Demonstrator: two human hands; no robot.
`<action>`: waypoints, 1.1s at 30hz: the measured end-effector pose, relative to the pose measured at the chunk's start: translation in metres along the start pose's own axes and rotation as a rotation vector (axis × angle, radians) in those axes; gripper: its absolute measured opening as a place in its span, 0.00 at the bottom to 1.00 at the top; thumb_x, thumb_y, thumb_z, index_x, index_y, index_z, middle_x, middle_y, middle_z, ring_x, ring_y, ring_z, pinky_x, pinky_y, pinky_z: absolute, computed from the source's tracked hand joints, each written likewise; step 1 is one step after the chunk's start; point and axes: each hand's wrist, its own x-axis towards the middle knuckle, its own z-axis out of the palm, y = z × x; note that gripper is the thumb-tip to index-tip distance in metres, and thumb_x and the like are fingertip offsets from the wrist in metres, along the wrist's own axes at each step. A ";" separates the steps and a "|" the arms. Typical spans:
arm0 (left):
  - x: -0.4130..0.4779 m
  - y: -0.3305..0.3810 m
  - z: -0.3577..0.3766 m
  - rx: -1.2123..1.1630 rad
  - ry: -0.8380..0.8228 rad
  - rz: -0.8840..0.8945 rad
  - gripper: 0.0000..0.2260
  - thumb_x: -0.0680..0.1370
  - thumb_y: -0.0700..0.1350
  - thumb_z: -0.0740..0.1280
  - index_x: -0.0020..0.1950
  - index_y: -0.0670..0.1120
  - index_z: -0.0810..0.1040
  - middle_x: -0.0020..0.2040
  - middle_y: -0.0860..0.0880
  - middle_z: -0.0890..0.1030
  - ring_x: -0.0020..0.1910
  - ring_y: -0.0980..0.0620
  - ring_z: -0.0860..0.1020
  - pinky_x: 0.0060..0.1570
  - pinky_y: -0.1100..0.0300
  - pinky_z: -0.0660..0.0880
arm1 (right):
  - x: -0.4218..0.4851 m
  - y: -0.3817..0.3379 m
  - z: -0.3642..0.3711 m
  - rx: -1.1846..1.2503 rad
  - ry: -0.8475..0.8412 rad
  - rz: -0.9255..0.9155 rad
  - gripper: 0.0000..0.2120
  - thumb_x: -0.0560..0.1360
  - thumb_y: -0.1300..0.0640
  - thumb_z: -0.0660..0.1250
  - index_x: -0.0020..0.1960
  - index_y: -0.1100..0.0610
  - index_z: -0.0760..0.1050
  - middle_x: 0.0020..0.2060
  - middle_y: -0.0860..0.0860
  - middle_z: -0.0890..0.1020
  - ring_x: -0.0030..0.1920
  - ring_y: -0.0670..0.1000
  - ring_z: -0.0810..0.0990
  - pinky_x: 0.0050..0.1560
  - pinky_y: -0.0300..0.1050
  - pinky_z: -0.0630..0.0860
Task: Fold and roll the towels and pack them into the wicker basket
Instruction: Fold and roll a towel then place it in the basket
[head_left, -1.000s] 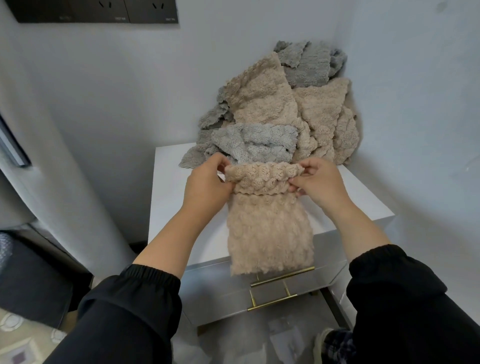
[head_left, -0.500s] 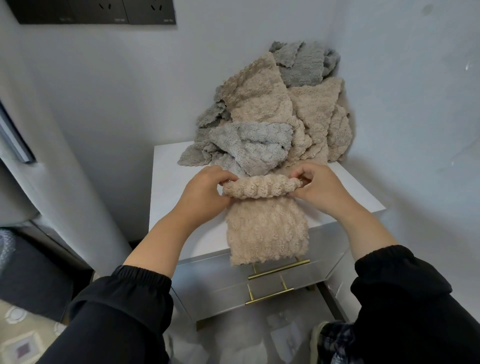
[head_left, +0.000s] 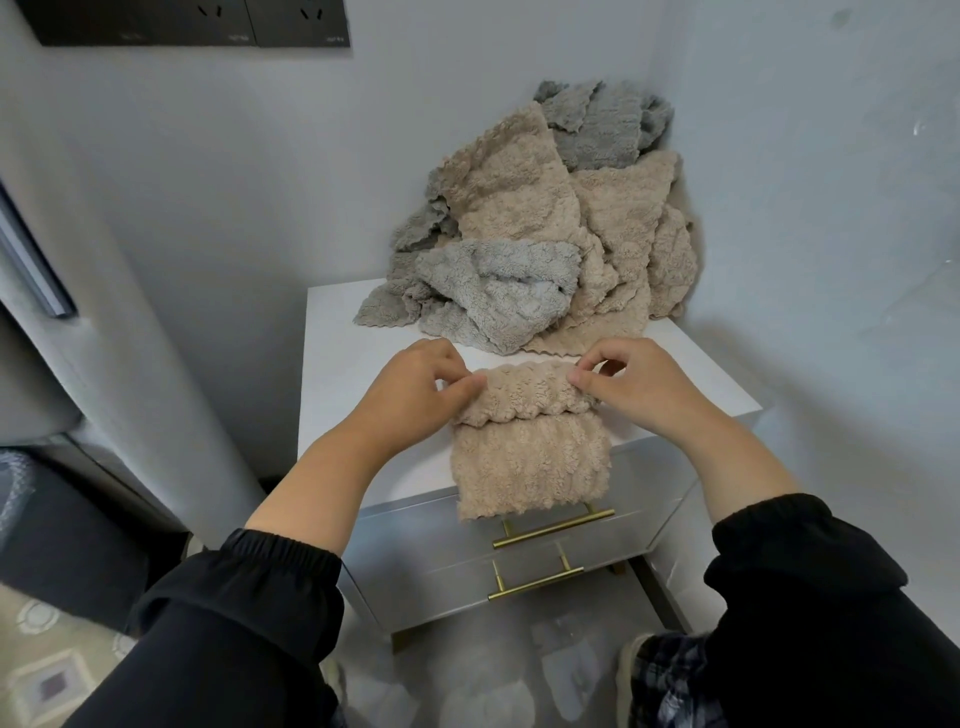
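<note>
A beige fluffy towel (head_left: 530, 457) lies folded into a strip on the white cabinet top (head_left: 348, 374), its near end hanging over the front edge. Its far end is rolled into a thick roll. My left hand (head_left: 415, 395) pinches the roll's left end and my right hand (head_left: 634, 389) pinches its right end, fingers curled on it. Behind the roll, a heap of beige and grey towels (head_left: 540, 234) leans into the wall corner. No wicker basket is in view.
The cabinet has two drawers with brass handles (head_left: 550, 530) below the hanging towel. Walls close in behind and to the right. A dark socket panel (head_left: 192, 21) is high on the wall. A slippered foot (head_left: 644, 670) stands at the lower right.
The roll has grown thicker and come toward me along the strip, so less towel hangs over the drawer front. Both hands stayed on the roll's ends.
</note>
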 end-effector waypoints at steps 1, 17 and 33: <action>0.000 0.000 0.001 0.007 -0.002 0.003 0.10 0.77 0.46 0.69 0.39 0.43 0.84 0.44 0.48 0.78 0.48 0.51 0.74 0.51 0.58 0.69 | 0.000 0.001 0.001 -0.011 -0.003 0.002 0.07 0.72 0.51 0.72 0.39 0.54 0.80 0.31 0.46 0.79 0.30 0.41 0.73 0.33 0.34 0.68; 0.011 -0.007 0.000 0.134 -0.208 -0.243 0.18 0.71 0.52 0.74 0.56 0.46 0.78 0.47 0.52 0.74 0.46 0.52 0.73 0.45 0.60 0.67 | 0.014 0.009 0.005 -0.061 -0.256 0.056 0.26 0.72 0.58 0.73 0.67 0.53 0.69 0.50 0.46 0.71 0.42 0.44 0.72 0.50 0.40 0.69; 0.035 -0.013 0.009 -0.007 0.045 -0.257 0.15 0.67 0.46 0.78 0.44 0.42 0.74 0.37 0.49 0.73 0.37 0.50 0.70 0.36 0.55 0.66 | 0.043 0.015 0.020 0.239 -0.060 0.117 0.14 0.67 0.66 0.75 0.50 0.66 0.77 0.52 0.67 0.79 0.49 0.61 0.80 0.51 0.55 0.78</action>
